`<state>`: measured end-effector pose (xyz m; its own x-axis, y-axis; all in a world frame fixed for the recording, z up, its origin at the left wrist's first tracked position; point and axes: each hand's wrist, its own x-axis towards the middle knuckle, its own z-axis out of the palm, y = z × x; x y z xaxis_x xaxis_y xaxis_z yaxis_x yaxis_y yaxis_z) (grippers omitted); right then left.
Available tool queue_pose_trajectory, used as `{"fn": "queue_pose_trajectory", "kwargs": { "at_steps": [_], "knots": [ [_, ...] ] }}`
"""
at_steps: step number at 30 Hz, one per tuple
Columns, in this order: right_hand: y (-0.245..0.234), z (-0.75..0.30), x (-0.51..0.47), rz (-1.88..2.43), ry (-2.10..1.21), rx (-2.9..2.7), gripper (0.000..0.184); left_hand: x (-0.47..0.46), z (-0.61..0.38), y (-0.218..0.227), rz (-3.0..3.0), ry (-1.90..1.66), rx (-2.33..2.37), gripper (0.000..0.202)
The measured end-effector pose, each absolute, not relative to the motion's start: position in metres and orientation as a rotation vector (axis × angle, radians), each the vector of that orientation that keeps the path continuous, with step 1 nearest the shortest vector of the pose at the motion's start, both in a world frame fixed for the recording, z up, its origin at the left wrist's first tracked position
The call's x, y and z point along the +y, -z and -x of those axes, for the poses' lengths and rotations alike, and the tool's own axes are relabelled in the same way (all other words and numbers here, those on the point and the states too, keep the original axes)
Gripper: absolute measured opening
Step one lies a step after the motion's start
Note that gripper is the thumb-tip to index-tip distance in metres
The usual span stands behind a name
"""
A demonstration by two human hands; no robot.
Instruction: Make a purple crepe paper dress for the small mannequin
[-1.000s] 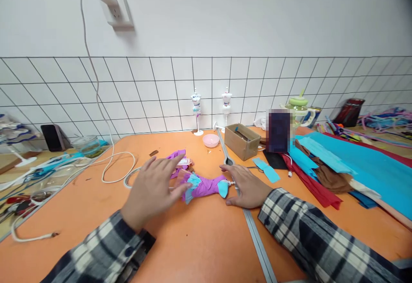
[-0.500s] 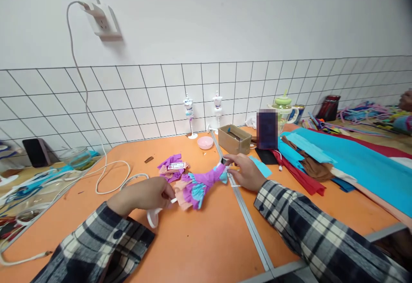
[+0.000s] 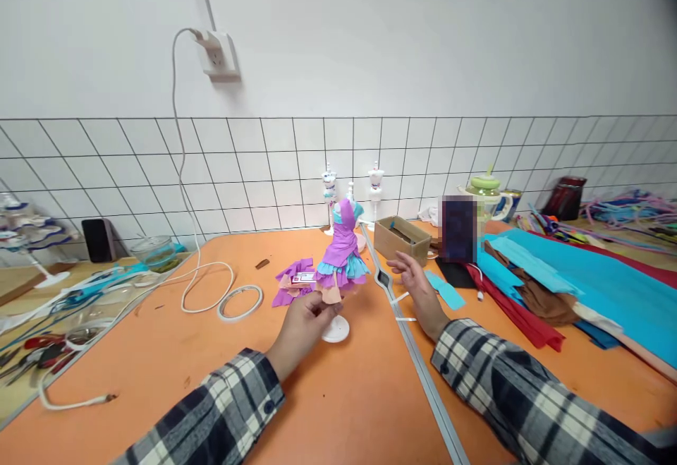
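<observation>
A small mannequin [image 3: 350, 190] in a purple and blue dress [image 3: 343, 243] stands upright mid-bench [image 3: 364, 401]; whether its base [image 3: 336, 331] touches down, I cannot tell. The left hand [image 3: 301, 324] has its fingers closed on it below the skirt, just above the base. To the right, the right hand [image 3: 422, 299] holds nothing, its fingers loosely spread. Scraps [image 3: 283, 299] lie just left of the dress, a ring [image 3: 221, 308] farther left. A box [image 3: 394, 243] sits at far right.

Purple, turquoise and peach dress [image 3: 343, 240]
</observation>
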<state>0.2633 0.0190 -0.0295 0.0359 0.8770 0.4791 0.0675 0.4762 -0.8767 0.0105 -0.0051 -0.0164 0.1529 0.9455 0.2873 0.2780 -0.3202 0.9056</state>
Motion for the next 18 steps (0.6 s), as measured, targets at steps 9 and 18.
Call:
{"fn": "queue_pose_trajectory", "kwargs": {
  "at_steps": [9,18],
  "knots": [
    [0.008,-0.242,0.02,0.583,-1.051,-1.398,0.064,-0.011,-0.014,0.014,-1.95,-1.051,1.129,0.021],
    [-0.016,-0.239,0.009,0.676,-0.93,-1.381,0.049,-0.015,-0.012,0.012,-2.061,-0.912,1.087,0.029]
  ]
}}
